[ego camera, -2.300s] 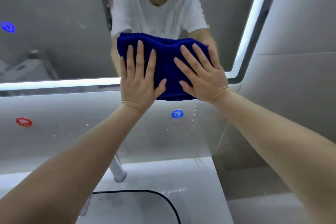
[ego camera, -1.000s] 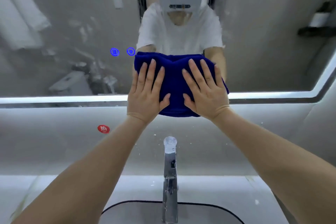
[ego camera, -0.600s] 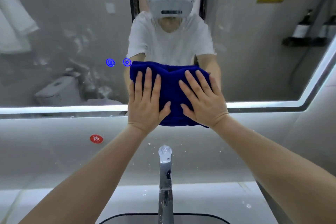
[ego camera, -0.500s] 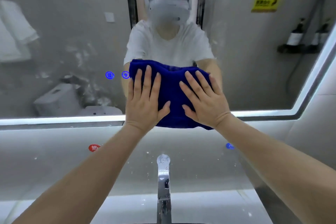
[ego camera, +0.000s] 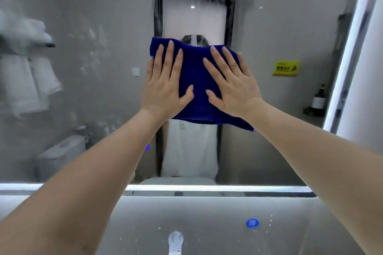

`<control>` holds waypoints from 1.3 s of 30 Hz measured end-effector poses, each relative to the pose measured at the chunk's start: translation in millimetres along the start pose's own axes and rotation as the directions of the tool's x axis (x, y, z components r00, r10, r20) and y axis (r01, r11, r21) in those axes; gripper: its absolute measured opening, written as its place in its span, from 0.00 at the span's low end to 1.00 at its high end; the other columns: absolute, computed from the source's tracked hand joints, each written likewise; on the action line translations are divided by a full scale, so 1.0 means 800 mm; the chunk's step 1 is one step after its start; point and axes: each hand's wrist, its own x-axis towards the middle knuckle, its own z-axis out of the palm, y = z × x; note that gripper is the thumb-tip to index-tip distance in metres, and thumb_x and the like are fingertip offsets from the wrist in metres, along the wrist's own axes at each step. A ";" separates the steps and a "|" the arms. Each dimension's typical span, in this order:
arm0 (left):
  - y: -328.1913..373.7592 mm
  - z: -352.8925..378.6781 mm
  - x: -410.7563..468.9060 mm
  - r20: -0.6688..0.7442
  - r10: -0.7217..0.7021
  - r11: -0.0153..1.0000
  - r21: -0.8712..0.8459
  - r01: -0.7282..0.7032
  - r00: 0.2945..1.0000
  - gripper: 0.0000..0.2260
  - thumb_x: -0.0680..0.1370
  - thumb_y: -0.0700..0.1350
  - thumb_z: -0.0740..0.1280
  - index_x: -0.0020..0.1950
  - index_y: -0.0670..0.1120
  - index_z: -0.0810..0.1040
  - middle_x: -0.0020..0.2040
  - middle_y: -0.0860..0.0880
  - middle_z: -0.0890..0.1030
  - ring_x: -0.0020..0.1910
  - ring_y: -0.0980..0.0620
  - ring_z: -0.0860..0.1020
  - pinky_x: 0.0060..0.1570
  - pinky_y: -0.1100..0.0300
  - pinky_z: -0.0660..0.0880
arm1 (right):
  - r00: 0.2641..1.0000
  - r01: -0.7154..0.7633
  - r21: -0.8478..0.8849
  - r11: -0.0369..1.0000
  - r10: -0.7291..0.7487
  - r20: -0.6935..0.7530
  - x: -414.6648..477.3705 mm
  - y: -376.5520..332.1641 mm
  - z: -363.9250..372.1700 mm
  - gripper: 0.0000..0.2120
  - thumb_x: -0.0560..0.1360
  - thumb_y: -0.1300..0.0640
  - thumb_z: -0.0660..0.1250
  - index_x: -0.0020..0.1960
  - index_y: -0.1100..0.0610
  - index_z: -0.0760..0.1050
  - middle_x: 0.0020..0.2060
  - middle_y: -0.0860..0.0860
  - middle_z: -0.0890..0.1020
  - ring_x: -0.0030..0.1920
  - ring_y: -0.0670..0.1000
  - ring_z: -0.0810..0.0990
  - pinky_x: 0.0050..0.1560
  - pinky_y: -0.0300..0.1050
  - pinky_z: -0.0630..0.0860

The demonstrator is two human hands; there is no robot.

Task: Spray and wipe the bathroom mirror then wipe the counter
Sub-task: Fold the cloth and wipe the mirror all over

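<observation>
The left hand (ego camera: 165,87) and the right hand (ego camera: 232,87) lie flat, fingers straight and spread, pressing the blue cloth (ego camera: 196,72) against the mirror (ego camera: 93,99) just above the picture's middle. The left hand covers the cloth's 9 o'clock side and the right hand its 3 o'clock side, thumbs pointing toward each other. From the cloth, the faucet (ego camera: 175,242) top shows far off at 6 o'clock, and a round blue sticker (ego camera: 252,223) sits on the wall at 5 o'clock.

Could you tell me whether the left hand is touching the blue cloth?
Touching. The head view shows the left hand laid flat on the blue cloth, its straight fingers overlapping the fabric and pressing it against the mirror.
</observation>
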 end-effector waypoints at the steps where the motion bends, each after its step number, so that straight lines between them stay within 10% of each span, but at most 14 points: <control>1: -0.001 -0.001 0.007 -0.005 -0.001 1.000 0.005 0.001 1.000 0.35 0.75 0.57 0.57 0.77 0.41 0.55 0.77 0.39 0.56 0.76 0.40 0.52 0.74 0.47 0.49 | 1.000 -0.002 -0.002 1.000 0.002 0.004 0.007 0.004 -0.002 0.32 0.77 0.43 0.54 0.78 0.56 0.54 0.77 0.57 0.58 0.76 0.58 0.54 0.75 0.56 0.47; 11: 0.002 0.003 -0.006 -0.002 0.003 0.999 0.038 -0.003 1.000 0.35 0.76 0.58 0.57 0.77 0.41 0.54 0.77 0.38 0.56 0.76 0.40 0.52 0.74 0.50 0.45 | 0.979 -0.203 0.058 0.978 0.203 0.001 -0.006 -0.029 0.006 0.30 0.78 0.47 0.52 0.78 0.56 0.52 0.77 0.57 0.56 0.77 0.57 0.52 0.76 0.58 0.48; 34: 0.005 0.042 -0.169 0.114 0.073 0.997 0.028 -0.077 0.991 0.41 0.71 0.65 0.58 0.76 0.43 0.53 0.76 0.41 0.52 0.77 0.46 0.42 0.74 0.45 0.48 | 0.992 -0.121 0.090 0.988 0.118 0.037 -0.146 -0.114 0.051 0.38 0.73 0.36 0.56 0.77 0.52 0.52 0.76 0.54 0.54 0.75 0.60 0.53 0.74 0.61 0.49; 39: -0.001 0.029 -0.109 0.038 0.057 0.998 0.016 -0.058 0.998 0.41 0.70 0.64 0.61 0.75 0.41 0.57 0.76 0.39 0.57 0.75 0.40 0.53 0.74 0.48 0.48 | 0.994 -0.100 0.074 0.992 0.102 -0.024 -0.091 -0.077 0.038 0.38 0.73 0.37 0.58 0.77 0.53 0.54 0.76 0.54 0.54 0.76 0.59 0.54 0.76 0.57 0.46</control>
